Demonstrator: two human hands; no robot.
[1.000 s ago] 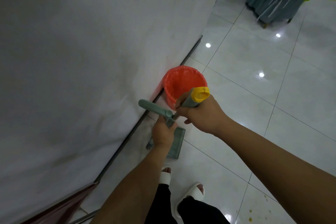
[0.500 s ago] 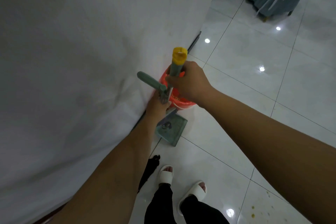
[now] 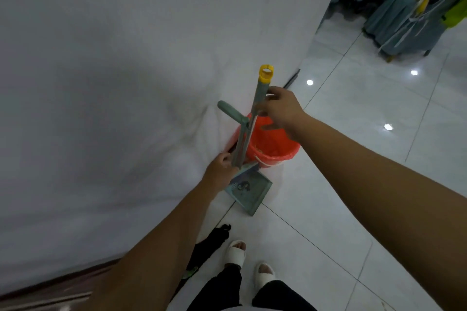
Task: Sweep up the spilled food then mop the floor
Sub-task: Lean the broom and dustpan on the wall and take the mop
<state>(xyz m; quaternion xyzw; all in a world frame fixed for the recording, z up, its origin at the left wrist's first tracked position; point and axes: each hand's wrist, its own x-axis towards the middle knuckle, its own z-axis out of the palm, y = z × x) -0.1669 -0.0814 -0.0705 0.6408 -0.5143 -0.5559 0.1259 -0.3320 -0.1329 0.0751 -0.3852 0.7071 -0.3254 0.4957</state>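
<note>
Where the left hand [image 3: 221, 168] grips the broom [image 3: 261, 92], a bucket [image 3: 276, 145] stands beside.

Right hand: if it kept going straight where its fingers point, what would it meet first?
The right hand would meet the broom handle almost at once, and may be touching it now; depth is unclear.

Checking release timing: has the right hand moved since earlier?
Yes: right hand opened, went from near side of the red bucket to over its opening.

Dim w/ lamp glare on floor [image 3: 366, 98], edges warped
</note>
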